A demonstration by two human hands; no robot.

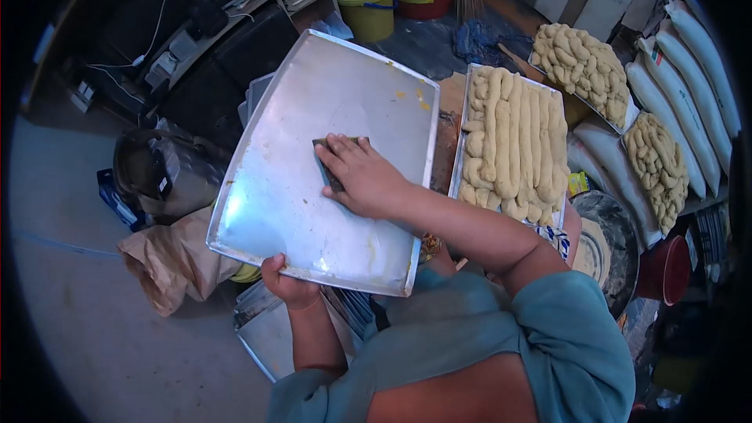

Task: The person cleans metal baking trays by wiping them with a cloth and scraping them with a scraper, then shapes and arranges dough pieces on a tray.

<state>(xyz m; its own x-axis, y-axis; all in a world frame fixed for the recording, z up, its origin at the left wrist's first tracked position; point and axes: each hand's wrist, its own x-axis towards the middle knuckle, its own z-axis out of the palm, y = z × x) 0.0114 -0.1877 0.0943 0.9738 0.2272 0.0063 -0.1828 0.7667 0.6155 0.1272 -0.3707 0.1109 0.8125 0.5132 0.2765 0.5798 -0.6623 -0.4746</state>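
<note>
over the middle of a tilted metal tray [274, 110], the right hand [364, 180] lies palm down, its fingers [338, 149] reaching toward the left and holding a dark pad [330, 164] against the surface, with the thumb set apart below them. the right forearm [470, 227] comes in from the lower right, crosses the tray's edge and slants up to the wrist, the elbow bent beside the torso. beneath the tray's near edge, the left hand [295, 288] grips the rim, thumb up on the rim and the other fingers mostly hidden below, so their spread cannot be told; the left forearm [316, 337] rises almost straight under it. the tray is held in front of the body, its far end leaning away. just to its right, a tray of dough rolls [509, 141] stands near the right forearm, and a brown paper bag [168, 262] sits to the left of the left hand.
</note>
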